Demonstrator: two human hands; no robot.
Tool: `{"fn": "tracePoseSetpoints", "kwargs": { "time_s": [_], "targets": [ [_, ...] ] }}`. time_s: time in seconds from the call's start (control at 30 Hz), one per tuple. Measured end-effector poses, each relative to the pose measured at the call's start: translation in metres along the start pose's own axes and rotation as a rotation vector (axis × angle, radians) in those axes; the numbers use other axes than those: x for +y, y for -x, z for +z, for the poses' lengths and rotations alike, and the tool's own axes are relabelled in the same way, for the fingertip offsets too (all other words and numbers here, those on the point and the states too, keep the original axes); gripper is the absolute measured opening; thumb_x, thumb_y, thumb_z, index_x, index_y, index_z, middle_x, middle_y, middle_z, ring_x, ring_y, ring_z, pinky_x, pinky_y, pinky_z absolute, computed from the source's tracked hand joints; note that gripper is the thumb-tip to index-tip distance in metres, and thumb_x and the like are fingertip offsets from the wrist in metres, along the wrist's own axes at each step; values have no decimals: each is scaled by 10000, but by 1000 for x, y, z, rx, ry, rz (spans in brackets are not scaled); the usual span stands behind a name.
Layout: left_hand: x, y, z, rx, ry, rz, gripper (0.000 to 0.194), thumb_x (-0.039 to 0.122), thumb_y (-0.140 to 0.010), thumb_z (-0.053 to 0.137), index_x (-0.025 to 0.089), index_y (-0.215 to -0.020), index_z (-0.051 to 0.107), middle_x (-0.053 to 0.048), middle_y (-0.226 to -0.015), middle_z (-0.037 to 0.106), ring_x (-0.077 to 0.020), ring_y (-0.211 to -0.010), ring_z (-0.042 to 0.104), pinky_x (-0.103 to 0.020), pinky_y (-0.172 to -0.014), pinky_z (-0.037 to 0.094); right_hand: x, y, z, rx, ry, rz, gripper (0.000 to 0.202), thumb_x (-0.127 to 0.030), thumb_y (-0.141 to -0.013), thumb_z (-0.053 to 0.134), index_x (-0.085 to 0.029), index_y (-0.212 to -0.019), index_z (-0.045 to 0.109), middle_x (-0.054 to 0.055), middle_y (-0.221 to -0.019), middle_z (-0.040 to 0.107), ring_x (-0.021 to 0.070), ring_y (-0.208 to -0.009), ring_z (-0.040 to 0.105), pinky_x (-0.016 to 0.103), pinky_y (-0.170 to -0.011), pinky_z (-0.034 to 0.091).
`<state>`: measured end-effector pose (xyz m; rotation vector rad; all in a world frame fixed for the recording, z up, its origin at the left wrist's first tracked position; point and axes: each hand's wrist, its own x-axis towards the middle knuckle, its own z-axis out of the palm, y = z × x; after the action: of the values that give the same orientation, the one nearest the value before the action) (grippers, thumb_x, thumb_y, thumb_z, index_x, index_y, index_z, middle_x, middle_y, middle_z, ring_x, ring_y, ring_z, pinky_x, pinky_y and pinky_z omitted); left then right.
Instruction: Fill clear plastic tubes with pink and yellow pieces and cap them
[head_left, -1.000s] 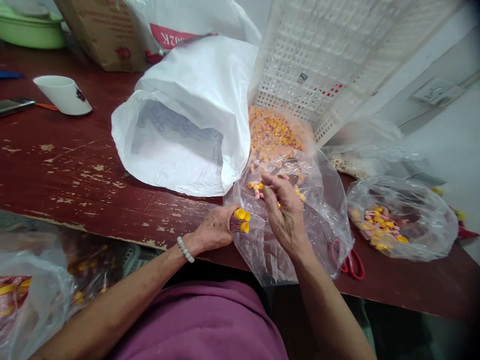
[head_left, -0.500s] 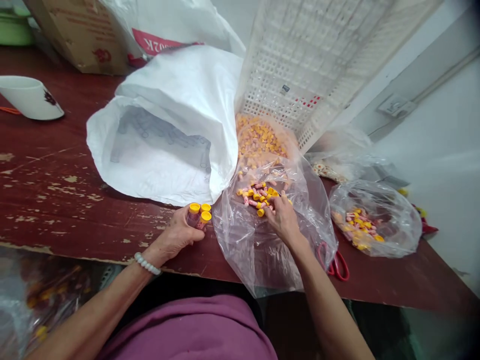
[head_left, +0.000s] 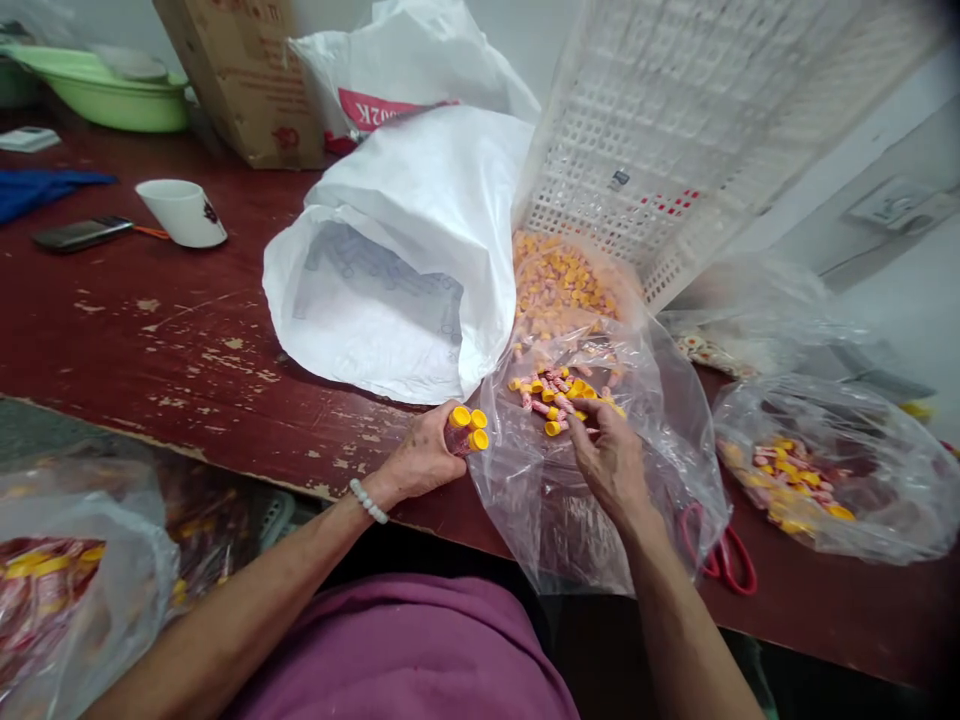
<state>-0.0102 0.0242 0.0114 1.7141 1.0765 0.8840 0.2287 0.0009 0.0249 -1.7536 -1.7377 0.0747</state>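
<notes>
Bunched in my left hand [head_left: 427,448] are three yellow-capped bottles [head_left: 466,432], upright and caps up, their reddish contents partly hidden by my fingers. They are at the edge of a clear plastic bag [head_left: 555,510]. My right hand [head_left: 611,455] reaches over that bag, thumb and forefinger close together at a small pink-and-white tube with a yellow cap [head_left: 561,402]. More such tubes lie loose around my fingertips. Behind them, a heap of the same tubes [head_left: 562,280] shows through the plastic.
A white sack [head_left: 360,370] gapes left of the heap. Behind stands a white plastic basket [head_left: 600,140]. To the right are red-handled scissors [head_left: 731,560] and another bag of tubes [head_left: 885,480]. A cup [head_left: 180,215], phone [head_left: 82,233], green basin [head_left: 112,95] and carton [head_left: 255,90] are left.
The view has swung left, so everything sits further right in it. My left hand still holds the bottles. The right fingers remain at the loose tubes.
</notes>
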Motion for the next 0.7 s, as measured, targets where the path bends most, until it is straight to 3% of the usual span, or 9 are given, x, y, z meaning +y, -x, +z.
{"fn": "tracePoseSetpoints", "kwargs": {
  "time_s": [0.07,0.13,0.27,0.37,0.53,0.7],
  "targets": [
    [0,1,2,-24,-57,27,287,45,-549,503,150,-816,520,26,-731,542,-98,-637,459,-207,-575,352,-34,9,-7,-70,-219,-174,228,-274,-896,467,-199,-1081,576,73,-1010,645,177,-907,605,326,-802,487],
    [2,1,5,-47,-106,50,270,64,-574,515,151,-829,526,24,-725,549,-101,-631,460,-214,-578,350,-63,16,-10,-150,-294,-354,240,-199,-895,460,-212,-1109,567,76,-1065,617,171,-1001,576,331,-877,472],
    [4,1,9,-47,-155,87,164,106,-622,531,155,-778,513,31,-684,526,-97,-604,433,-216,-565,331,-86,19,-9,-238,-292,-518,334,-117,-883,430,-228,-1181,532,83,-1099,608,177,-1042,561,356,-897,474],
    [2,2,12,-44,-110,85,181,104,-611,549,154,-783,518,34,-681,517,-94,-598,419,-211,-555,322,-82,16,-4,-177,-302,-498,350,-109,-871,455,-235,-1190,527,63,-1097,635,169,-1034,582,354,-917,465],
    [-2,-1,16,-71,79,32,323,37,-520,559,145,-821,516,29,-738,517,-91,-632,422,-201,-556,332,-73,7,3,-164,-390,-404,230,-142,-868,490,-231,-1048,602,21,-960,675,135,-892,627,282,-823,498],
    [0,-2,20,-62,120,-10,237,51,-531,579,166,-721,498,36,-657,489,-98,-603,405,-218,-539,300,-74,-12,10,181,-393,-183,303,-257,-910,443,-228,-1204,512,82,-1100,613,175,-962,597,373,-862,485]
  ]
}}
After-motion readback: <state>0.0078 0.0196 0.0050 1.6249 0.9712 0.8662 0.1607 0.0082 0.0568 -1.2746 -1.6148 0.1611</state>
